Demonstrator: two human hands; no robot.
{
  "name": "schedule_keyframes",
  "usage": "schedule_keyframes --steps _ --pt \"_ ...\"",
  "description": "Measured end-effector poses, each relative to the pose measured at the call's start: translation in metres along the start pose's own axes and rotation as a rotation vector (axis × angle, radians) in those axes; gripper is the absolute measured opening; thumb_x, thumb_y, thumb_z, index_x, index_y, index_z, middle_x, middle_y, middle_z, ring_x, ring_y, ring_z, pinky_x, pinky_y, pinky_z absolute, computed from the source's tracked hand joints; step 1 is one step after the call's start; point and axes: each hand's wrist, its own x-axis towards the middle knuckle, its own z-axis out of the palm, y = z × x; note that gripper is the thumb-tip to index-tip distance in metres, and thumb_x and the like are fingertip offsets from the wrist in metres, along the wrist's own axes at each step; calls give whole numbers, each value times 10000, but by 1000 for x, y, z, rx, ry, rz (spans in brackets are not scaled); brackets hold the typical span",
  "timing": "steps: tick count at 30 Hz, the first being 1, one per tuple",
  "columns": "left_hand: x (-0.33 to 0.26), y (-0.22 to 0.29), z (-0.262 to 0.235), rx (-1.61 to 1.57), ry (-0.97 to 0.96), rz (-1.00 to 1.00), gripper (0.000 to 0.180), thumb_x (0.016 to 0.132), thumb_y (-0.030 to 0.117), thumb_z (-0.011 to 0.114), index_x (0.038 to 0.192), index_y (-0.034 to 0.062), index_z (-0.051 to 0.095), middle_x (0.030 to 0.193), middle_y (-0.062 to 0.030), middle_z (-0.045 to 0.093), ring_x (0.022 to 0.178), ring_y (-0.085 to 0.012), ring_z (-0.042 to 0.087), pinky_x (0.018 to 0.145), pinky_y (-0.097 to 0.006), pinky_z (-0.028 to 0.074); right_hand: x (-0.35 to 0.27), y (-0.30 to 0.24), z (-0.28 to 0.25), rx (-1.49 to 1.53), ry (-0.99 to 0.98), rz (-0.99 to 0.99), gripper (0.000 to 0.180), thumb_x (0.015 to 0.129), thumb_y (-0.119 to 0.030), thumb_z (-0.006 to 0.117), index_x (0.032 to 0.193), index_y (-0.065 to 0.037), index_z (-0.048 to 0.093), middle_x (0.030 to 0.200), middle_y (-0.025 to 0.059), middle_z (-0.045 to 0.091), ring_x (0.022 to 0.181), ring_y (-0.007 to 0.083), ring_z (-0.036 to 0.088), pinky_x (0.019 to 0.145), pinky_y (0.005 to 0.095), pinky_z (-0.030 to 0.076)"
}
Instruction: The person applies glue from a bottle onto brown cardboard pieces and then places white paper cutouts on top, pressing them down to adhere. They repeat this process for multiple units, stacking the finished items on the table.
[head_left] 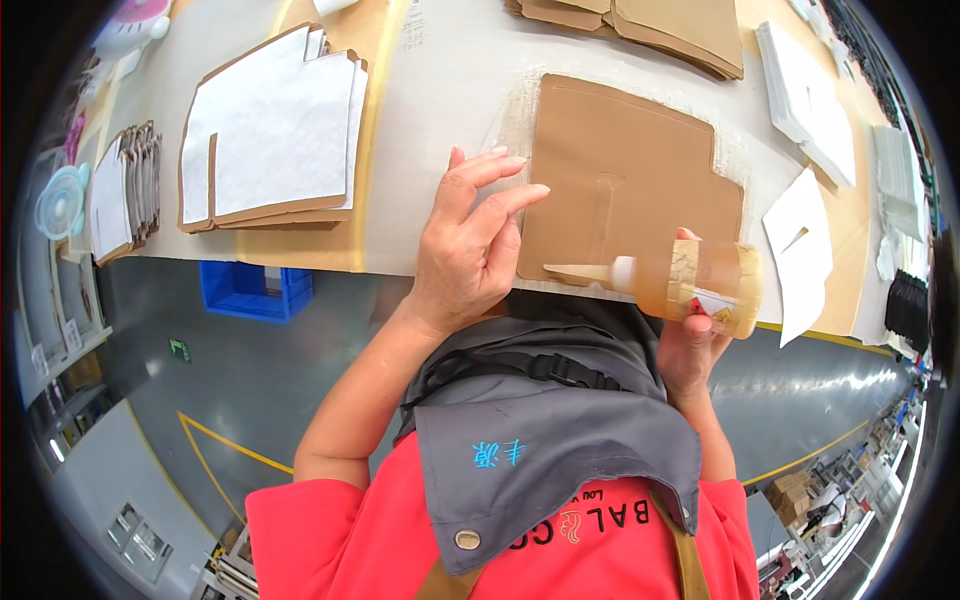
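Observation:
A flat brown panel [630,180] with a stepped right edge lies on the table in front of me. My right hand [690,345] is wrapped round a translucent glue bottle [655,285] of amber liquid, tilted on its side. Its long thin nozzle points left over the panel's near edge. Above the panel's left edge is my left hand [475,225], fingers apart and holding nothing. I cannot tell whether its fingertips touch the panel.
White-faced brown panels [270,130] are stacked at the left, beside a row of upright pieces [125,190]. More brown panels [680,35] lie at the far side. White sheets [805,100] are piled at the right; one loose white sheet [800,255] overhangs the front edge. A blue crate [255,290] stands below.

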Motion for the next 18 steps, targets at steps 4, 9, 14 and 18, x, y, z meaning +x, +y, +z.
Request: schedule_keyframes --steps 4,9,14,18 --pt "2 0 0 -13 21 -7 383 816 -121 535 1071 83 734 1210 -91 626 1182 -302 605 1165 -506 309 5 2 17 11 -62 -49 880 852 -550 722 1495 -97 327 1485 196 449 1339 273 488 1072 436 467" --pt "2 -1 -5 -30 57 -30 376 821 -127 536 1078 73 726 1191 -109 630 1170 -306 613 1166 -503 308 35 -11 11 266 -23 63 676 996 -507 524 1500 -91 351 1511 148 434 1272 240 560 990 427 539" --pt "3 0 -5 -62 56 -37 374 829 -135 534 1081 65 723 1176 -118 632 1163 -311 616 1160 -505 316 102 -17 24 219 -16 -103 502 1016 -373 571 1376 -34 482 1325 95 579 1185 236 611 964 470 547" --pt "1 -3 -5 -80 37 -35 424 787 -135 529 1106 77 711 1190 -105 606 1193 -305 583 1164 -526 308 129 -15 38 165 -29 -89 537 960 -361 672 1330 -7 511 1243 87 609 1128 220 630 960 452 550"
